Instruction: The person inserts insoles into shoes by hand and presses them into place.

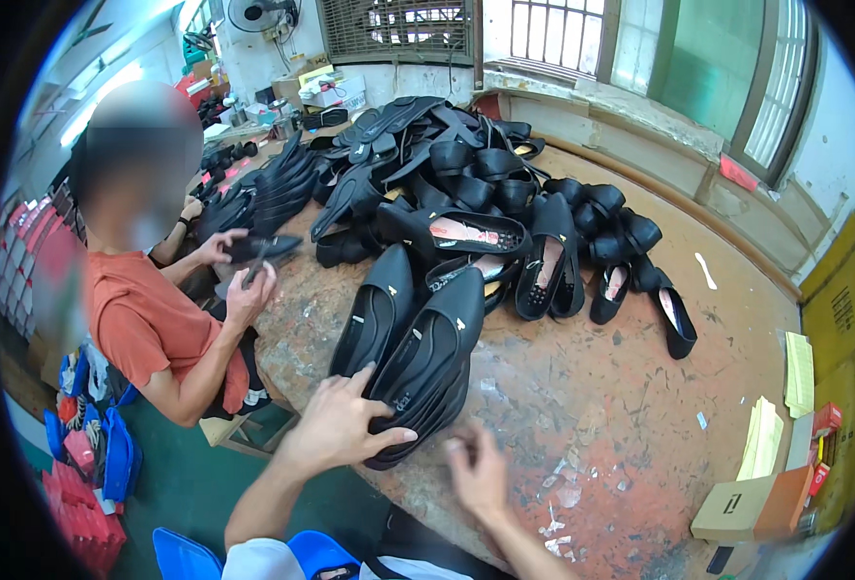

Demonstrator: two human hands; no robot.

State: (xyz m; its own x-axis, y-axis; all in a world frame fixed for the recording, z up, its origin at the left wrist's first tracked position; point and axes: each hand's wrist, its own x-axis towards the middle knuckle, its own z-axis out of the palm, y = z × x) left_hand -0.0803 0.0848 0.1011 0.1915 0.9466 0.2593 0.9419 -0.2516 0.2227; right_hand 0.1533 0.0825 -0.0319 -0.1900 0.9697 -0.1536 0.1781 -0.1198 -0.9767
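A stack of black pointed flat shoes (432,340) lies at the table's near edge, toes pointing away from me. My left hand (340,425) grips the heel end of the top shoe, thumb across its back edge. Its index finger rests at the heel of the neighbouring black flat shoe (372,319). Just right of the stack, my right hand (479,474) hovers over the table with thumb and fingers apart. It is slightly blurred, and nothing shows in it. Small gold ornaments sit near the shoes' toes.
A large heap of black shoes (486,174) covers the table's (582,387) far side. At the left, a person in an orange shirt (152,319) holds a dark shoe (263,247). A cardboard box (751,505) and yellow paper sheets (762,437) stand at the right edge.
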